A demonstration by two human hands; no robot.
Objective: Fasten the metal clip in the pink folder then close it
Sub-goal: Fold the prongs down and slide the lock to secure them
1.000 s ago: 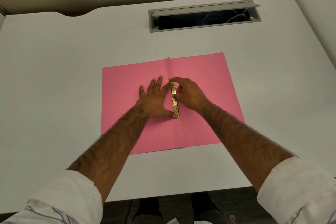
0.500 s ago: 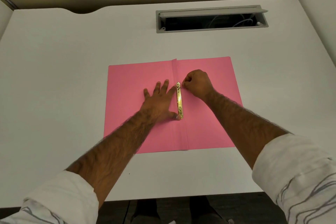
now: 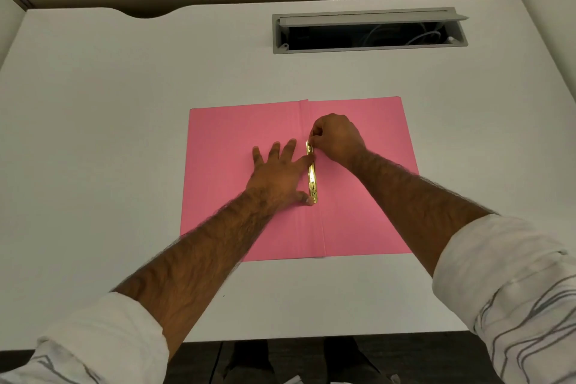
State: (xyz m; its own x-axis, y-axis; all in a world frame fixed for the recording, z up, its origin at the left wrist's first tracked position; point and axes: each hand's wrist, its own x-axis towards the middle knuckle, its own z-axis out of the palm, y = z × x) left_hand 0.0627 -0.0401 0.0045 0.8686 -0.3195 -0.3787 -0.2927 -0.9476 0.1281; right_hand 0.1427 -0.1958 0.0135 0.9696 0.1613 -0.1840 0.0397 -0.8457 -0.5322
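**Clip being worked at the folder's spine**

The clip (image 3: 312,176), a narrow brass strip, is lying along the spine crease of the folder (image 3: 367,196), running away from the person, just right of the fold and a little beyond the folder's middle. The folder is lying open and flat, both pink leaves spread, near the centre of the desk (image 3: 124,134).

The left hand (image 3: 277,174) is resting palm down on the left leaf with fingers spread, its index fingertip touching the clip's upper part and its thumb tip pressing beside the clip's near end. The right hand (image 3: 338,139) is curled over the clip's far end, fingertips bunched and pinching there; what exactly is being gripped is hidden under the fingers.

Both forearms are reaching in from the near edge, white sleeves (image 3: 511,296) rolled back. At the desk's far side a grey cable hatch (image 3: 369,29) is standing open, with cables showing inside.
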